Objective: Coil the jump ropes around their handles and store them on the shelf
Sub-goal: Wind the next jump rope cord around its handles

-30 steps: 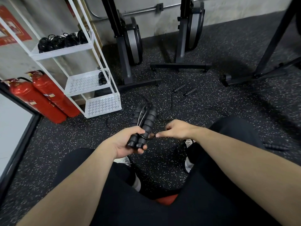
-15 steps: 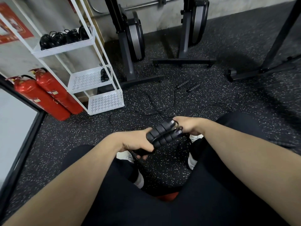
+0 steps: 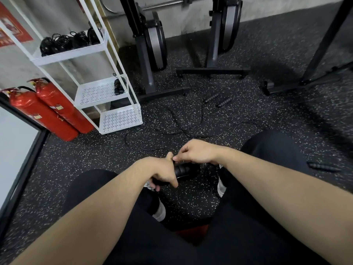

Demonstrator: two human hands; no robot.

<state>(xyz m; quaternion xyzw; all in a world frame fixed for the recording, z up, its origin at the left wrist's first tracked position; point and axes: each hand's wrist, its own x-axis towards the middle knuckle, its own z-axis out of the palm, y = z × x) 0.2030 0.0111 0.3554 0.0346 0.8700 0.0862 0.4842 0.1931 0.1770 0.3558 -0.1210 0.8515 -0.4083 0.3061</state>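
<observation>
Compared with half a second ago, the pair of black handles sits lower and more level, now lying nearly sideways across the lap gap instead of tilting up toward the right hand. The left hand has rolled so its back faces the camera and covers the handles' near end; its fingers curl under and around them, gripping. The right hand has shifted from the handles' far tip to a spot just above them, next to the left thumb, its fingertips pressed together in a pinch; the rope it appears to pinch is too thin and hidden to make out there.

Both forearms reach forward from the lower corners and meet over the speckled floor between the person's black-clad knees.

A loose rope trails across the floor ahead, leading to two handles lying near the machine bases. Another handle lies on the floor to the right. The white shelf stands at left, with coiled ropes on its top tier and one bundle on the middle tier. Two red extinguishers lean beside it.
</observation>
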